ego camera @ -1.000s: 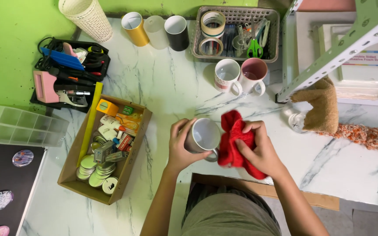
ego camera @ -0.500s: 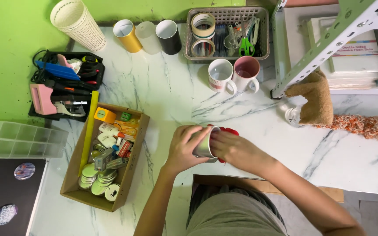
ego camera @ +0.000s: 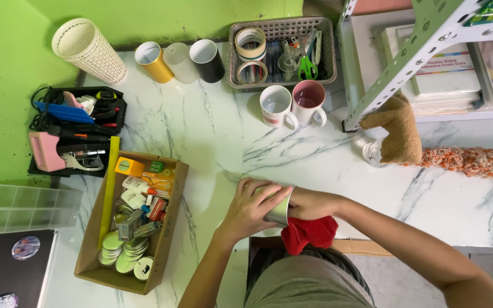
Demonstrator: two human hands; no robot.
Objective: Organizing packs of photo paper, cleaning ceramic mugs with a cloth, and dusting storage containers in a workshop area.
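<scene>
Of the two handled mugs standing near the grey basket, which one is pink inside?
The right mug, closest to the white shelf frame. Its inside is pink, while the left mug beside it is white inside.

2 mugs (ego camera: pixel 292 105) | tape basket (ego camera: pixel 281 52) | cardboard box (ego camera: pixel 129 219) | 3 cups (ego camera: pixel 180 60)

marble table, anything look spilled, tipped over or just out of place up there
No spill shows. One oddity: the cream perforated basket at the far left corner lies tilted on its side, while the cups beside it stand upright. The left hand grips a mug; the right hand reaches inside it, over a red cloth.
</scene>
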